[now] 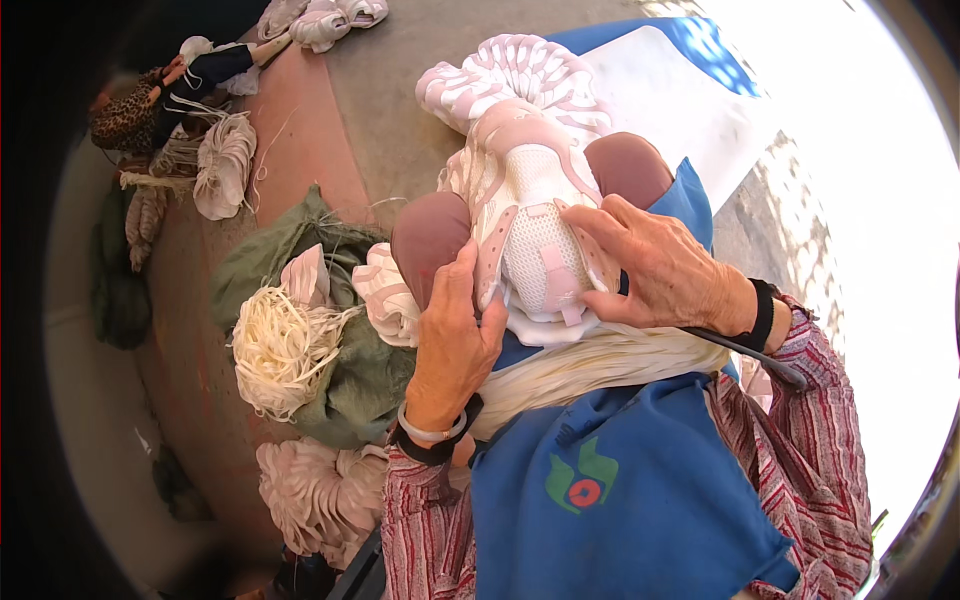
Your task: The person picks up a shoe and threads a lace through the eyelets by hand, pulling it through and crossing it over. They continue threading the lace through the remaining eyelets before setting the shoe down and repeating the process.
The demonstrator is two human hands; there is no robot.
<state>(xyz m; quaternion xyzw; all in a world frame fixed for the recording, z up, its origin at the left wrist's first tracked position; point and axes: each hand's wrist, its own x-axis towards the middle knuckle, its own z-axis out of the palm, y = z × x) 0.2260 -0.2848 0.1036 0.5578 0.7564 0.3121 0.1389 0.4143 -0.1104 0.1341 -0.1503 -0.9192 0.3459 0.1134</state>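
Note:
A pale pink and white shoe upper (540,240) lies across my knees with its mesh tongue facing up. My left hand (447,345) grips its left eyelet flap near the collar, fingers and thumb at the edge. On the right eyelet flap, the fingers of my right hand (675,270) press from above while the thumb rests by the tongue's end. More nested shoe uppers (525,75) fan out just beyond it. A bundle of cream laces (600,365) lies across my lap, over a blue apron (620,490), below both hands.
On my left, a green sack (365,385) bears a tangle of cream laces (285,350). Stacked uppers (320,490) lie near the lower left. Another person (200,85) sits at far left beside more uppers (224,165). A white sheet (670,110) lies ahead at right.

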